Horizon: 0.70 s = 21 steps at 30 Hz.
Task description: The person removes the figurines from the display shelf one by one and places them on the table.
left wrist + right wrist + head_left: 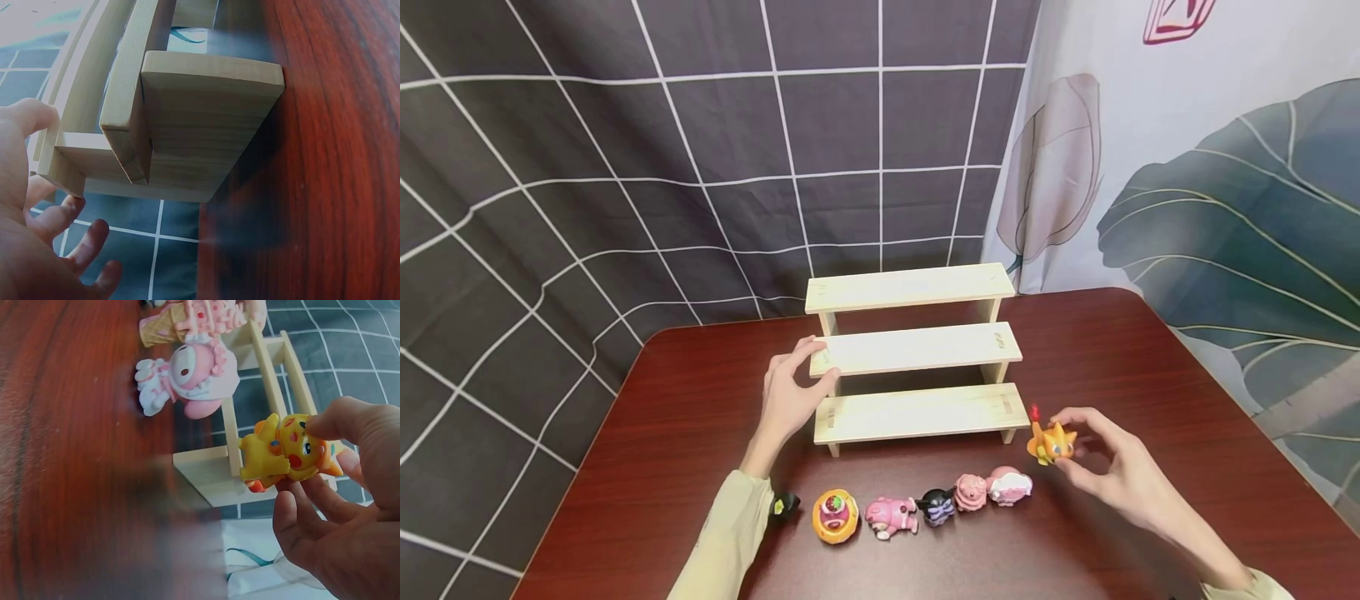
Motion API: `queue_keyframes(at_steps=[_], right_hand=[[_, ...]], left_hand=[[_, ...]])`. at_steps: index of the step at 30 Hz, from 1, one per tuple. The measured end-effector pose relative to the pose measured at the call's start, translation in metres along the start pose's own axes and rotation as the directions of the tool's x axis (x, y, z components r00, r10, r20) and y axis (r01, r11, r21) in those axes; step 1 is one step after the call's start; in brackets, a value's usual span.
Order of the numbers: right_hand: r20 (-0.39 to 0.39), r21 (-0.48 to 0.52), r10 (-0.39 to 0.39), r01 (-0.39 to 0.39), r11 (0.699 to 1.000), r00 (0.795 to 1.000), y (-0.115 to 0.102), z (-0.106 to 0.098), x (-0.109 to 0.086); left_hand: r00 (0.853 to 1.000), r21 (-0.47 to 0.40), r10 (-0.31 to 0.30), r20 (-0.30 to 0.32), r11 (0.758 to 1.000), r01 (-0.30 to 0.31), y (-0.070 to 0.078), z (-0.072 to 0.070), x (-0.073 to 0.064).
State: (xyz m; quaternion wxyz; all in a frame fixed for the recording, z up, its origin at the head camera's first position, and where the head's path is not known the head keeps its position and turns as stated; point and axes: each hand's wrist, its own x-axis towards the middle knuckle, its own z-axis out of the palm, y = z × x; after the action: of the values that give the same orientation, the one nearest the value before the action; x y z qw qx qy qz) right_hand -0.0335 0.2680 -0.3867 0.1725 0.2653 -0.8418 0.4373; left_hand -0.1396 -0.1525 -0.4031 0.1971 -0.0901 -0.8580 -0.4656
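My left hand [790,387] is at the left end of the three-step wooden shelf [917,350]. It grips the middle board, and in the left wrist view the thumb and fingers lie about a corner of the wood [65,172]. To the right of the lowest step, my right hand [1112,467] pinches a small yellow-orange figurine [1052,443] with a red-tipped tail. The right wrist view shows the figurine's yellow body [262,453] and painted face, held by the head between thumb and fingers, off the table.
Along the table front stand a pink-and-white figurine [1010,486], a pink one [971,492], a black one [937,506], a pink bear-like one [891,517], an orange round toy [835,516] and a black item [784,505] beside my left sleeve. A dark checked curtain [715,150] hangs behind.
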Motion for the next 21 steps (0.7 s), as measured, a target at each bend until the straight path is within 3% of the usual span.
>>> queue_keyframes(at_steps=[11,21], right_hand=[[-0.006,0.021,-0.018,0.019,1.0,1.0,0.008,0.001,-0.01],[0.029,-0.013,0.031,-0.03,0.999,0.999,0.009,0.004,-0.016]], left_hand=[[1.0,0.003,0.004,-0.006,1.0,-0.004,0.001,-0.002,0.0],[1.0,-0.003,0.013,-0.009,1.0,-0.013,0.001,0.0,0.0]])
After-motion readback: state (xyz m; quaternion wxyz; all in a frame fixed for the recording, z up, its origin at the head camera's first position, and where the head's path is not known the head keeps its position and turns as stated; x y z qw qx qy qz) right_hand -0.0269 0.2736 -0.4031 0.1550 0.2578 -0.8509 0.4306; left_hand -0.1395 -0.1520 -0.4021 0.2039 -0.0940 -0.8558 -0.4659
